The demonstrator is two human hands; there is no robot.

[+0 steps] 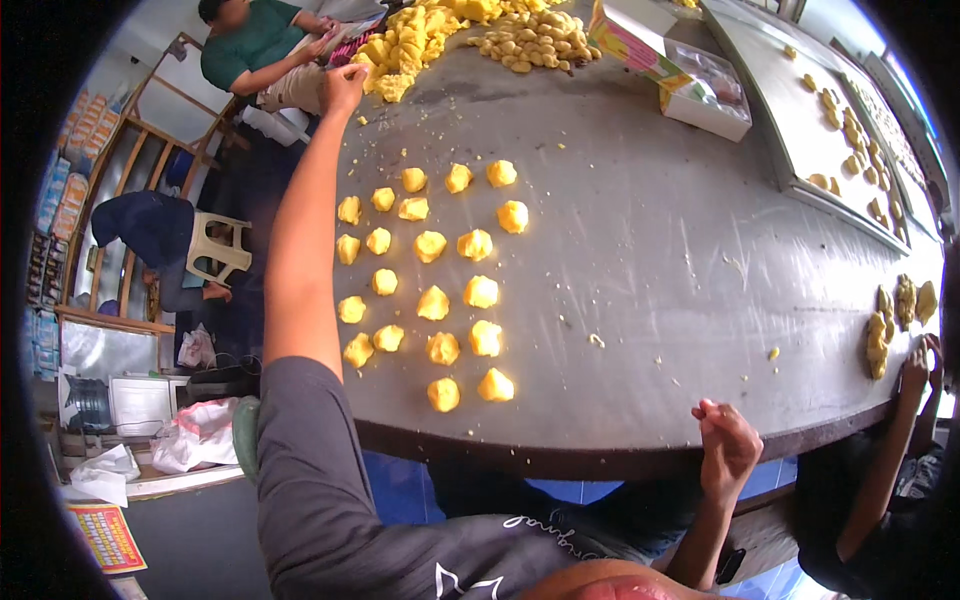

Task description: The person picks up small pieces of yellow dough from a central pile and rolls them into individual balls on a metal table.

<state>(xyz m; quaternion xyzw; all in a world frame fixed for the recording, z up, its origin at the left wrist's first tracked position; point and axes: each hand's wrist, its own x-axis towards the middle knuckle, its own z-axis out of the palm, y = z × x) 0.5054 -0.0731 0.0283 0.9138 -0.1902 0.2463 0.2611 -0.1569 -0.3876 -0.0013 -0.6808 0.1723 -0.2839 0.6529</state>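
Observation:
My left arm stretches far across the metal table point(600, 262). At its end my left hand point(345, 88) is at the near left edge of a large heap of yellow dough point(412, 45); its fingers are bent, and whether dough is between them cannot be made out. Beside that forearm, several yellow dough lumps point(430, 246) lie apart in rough rows. My right hand point(727, 446) hovers by the table's near edge, fingers curled in, with nothing visible in it.
A pile of small dough balls point(536, 41) lies beside the heap. An open carton point(705, 90) and a tray with dough pieces point(840, 135) stand at right. A co-worker's hands point(919, 367) are near twisted dough pieces point(877, 341). Two people sit at left, one on a plastic stool point(217, 251).

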